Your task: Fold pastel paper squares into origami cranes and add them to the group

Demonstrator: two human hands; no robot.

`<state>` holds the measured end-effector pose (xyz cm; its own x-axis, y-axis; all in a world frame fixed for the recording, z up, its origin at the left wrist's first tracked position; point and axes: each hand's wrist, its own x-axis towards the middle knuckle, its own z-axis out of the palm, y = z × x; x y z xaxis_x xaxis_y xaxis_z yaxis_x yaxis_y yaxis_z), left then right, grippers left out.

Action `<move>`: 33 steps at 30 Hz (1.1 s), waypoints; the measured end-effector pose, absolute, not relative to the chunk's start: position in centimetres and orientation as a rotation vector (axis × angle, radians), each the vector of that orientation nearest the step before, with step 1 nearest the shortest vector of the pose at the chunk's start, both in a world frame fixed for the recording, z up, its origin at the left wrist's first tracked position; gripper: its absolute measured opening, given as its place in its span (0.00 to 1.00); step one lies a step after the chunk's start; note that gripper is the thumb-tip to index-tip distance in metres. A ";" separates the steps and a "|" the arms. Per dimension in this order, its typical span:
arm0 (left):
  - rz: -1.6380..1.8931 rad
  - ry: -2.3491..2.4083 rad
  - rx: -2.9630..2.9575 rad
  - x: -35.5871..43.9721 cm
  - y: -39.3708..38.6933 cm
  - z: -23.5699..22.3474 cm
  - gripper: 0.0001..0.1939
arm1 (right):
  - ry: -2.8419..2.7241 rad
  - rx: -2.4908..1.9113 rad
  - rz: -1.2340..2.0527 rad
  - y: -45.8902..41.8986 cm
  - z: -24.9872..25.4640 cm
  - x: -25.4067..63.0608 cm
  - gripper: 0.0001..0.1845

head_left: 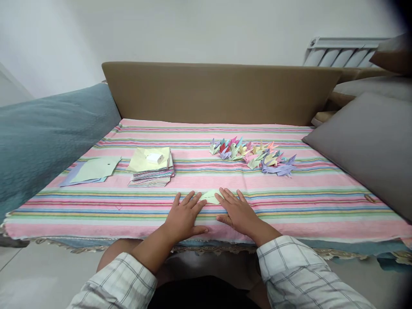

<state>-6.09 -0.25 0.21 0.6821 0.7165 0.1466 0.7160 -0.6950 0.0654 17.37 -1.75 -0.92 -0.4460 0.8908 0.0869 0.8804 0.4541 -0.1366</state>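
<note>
A small pale green folded paper [210, 197] lies flat on the striped cloth [144, 219], right in front of me. My left hand [186, 216] rests palm down with fingers spread, its fingertips at the paper's left end. On the other side, my right hand [237, 213] is also flat and spread, its fingertips on the paper's right end. Parts of both ends are hidden under the fingers. Beyond my right hand sits a cluster of several folded paper cranes [254, 154] in many colours.
A stack of coloured paper sheets [151, 176] carries a small white block [155, 158]. Farther left lie loose sheets [95, 171]. A blue-covered armrest [58, 128] bounds the left, a grey cushion [363, 141] the right, and a brown backrest [219, 92] the back.
</note>
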 end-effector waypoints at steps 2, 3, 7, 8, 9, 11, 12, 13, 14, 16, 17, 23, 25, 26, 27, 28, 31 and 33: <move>0.267 1.282 2.855 -6.7 -0.4 0.3 0.42 | -2.557 -1.570 0.118 -1.7 -0.9 17.4 0.39; 0.270 1.305 2.843 -7.0 -0.5 0.4 0.42 | -2.558 -1.571 0.120 -1.7 -0.9 17.4 0.38; 0.338 1.400 2.779 -8.0 -0.4 0.8 0.39 | -2.551 -1.585 0.126 -1.7 -0.9 17.4 0.37; 0.388 1.438 2.767 -7.9 -0.4 0.9 0.36 | -2.548 -1.590 0.127 -1.7 -1.0 17.3 0.37; 0.446 1.464 2.767 -7.5 -0.5 1.0 0.33 | -2.547 -1.592 0.128 -1.7 -1.0 17.3 0.38; 0.532 1.425 2.835 -6.4 -0.6 1.2 0.28 | -2.543 -1.593 0.124 -1.7 -1.0 17.2 0.39; 0.529 1.318 2.900 -5.6 -0.7 1.2 0.28 | -2.540 -1.593 0.119 -1.7 -1.0 17.1 0.40; 0.493 1.192 2.954 -4.8 -0.8 1.2 0.29 | -2.538 -1.592 0.114 -1.7 -1.0 17.1 0.41; 0.444 1.078 2.995 -4.1 -0.8 1.1 0.31 | -2.537 -1.591 0.109 -1.7 -1.1 17.1 0.41; 0.365 0.999 3.010 -3.0 -0.8 0.7 0.35 | -2.543 -1.579 0.101 -1.6 -1.1 17.2 0.43; 0.336 0.991 3.000 -2.7 -0.8 0.6 0.36 | -2.553 -1.562 0.097 -1.6 -1.1 17.4 0.43; 0.282 1.007 2.913 -2.9 -0.4 0.2 0.37 | -2.687 -1.333 0.072 -1.3 -0.9 19.1 0.42; 0.284 1.002 2.893 -3.0 -0.3 0.3 0.37 | -2.702 -1.308 0.079 -1.2 -0.9 19.9 0.41; 0.293 0.997 2.885 -3.0 -0.3 0.4 0.37 | -2.701 -1.312 0.081 -1.1 -0.9 20.3 0.40; 0.303 0.991 2.879 -3.0 -0.3 0.4 0.37 | -2.698 -1.323 0.083 -1.1 -0.9 20.7 0.40; 0.312 0.987 2.875 -3.0 -0.3 0.4 0.37 | -2.695 -1.338 0.085 -1.0 -0.9 21.2 0.40; 0.317 0.988 2.868 -3.0 -0.3 0.3 0.37 | -2.691 -1.404 0.098 -1.0 -1.0 22.7 0.39; 0.313 0.993 2.864 -3.0 -0.3 0.3 0.37 | -2.688 -1.449 0.103 -1.0 -1.1 23.8 0.39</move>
